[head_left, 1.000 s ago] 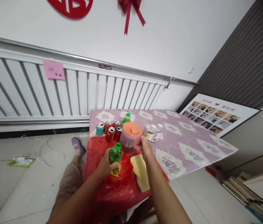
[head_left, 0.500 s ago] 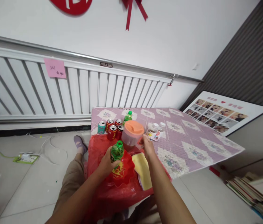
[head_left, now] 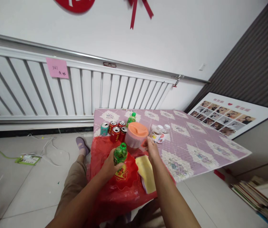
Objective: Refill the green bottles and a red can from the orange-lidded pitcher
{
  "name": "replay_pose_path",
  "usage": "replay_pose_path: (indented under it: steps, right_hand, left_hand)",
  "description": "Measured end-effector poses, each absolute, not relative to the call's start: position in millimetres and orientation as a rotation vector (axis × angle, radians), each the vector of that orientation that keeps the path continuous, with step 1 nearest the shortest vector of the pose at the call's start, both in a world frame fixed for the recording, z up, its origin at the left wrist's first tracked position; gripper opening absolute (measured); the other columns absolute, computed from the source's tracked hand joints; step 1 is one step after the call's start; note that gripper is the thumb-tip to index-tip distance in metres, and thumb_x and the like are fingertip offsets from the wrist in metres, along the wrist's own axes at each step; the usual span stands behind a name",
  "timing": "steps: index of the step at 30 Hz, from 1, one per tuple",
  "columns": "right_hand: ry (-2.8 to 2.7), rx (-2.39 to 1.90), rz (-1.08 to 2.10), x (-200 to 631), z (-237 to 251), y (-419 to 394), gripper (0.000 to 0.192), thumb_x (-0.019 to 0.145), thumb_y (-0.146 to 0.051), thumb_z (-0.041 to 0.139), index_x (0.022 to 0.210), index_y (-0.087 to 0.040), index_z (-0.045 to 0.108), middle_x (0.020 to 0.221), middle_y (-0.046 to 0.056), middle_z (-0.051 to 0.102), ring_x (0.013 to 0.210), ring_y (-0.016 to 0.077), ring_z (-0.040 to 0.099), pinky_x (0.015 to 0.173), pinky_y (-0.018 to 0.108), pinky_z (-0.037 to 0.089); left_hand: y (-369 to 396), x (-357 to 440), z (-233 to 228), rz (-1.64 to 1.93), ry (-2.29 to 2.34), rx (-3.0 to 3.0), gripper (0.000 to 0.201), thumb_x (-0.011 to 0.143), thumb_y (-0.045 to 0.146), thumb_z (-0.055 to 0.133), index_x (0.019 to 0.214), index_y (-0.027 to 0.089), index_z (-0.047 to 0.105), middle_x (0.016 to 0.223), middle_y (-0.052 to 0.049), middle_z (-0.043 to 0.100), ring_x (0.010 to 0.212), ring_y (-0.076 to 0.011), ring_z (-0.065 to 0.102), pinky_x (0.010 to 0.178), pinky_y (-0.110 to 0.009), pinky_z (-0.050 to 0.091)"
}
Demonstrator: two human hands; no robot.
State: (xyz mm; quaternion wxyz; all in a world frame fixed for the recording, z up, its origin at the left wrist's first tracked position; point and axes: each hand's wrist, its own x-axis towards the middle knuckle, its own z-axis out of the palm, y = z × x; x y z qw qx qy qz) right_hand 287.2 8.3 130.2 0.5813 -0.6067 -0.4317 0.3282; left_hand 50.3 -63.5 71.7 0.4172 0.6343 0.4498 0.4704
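Left hand (head_left: 108,164) grips one of two green bottles (head_left: 120,154); right hand (head_left: 152,149) seemingly grasps the pitcher (head_left: 135,135); four cans (head_left: 114,129).

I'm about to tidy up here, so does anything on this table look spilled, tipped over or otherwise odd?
Nothing looks spilled or tipped. The cans, the pitcher and the green bottle in the left hand all stand upright. The one untidy thing is the red plastic bag, crumpled and hanging over the table edge.
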Motion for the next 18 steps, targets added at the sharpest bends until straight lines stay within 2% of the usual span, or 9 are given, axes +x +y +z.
replay_pose_path:
  steps: [18]
  right_hand:
    - [-0.977, -1.407, 0.787, 285.8, 131.1, 7.7, 0.041, 0.076, -0.061, 0.06, 0.062, -0.023, 0.054, 0.056, -0.003, 0.057, 0.058, 0.0155, 0.052, 0.05, 0.027, 0.035]
  left_hand:
    - [-58.1, 49.6, 66.9, 1.165, 1.107, 1.587, 0.071, 0.071, 0.016, 0.07, 0.136, 0.017, 0.04, 0.127, -0.012, 0.063, 0.116, -0.0278, 0.062, 0.105, -0.044, 0.047]
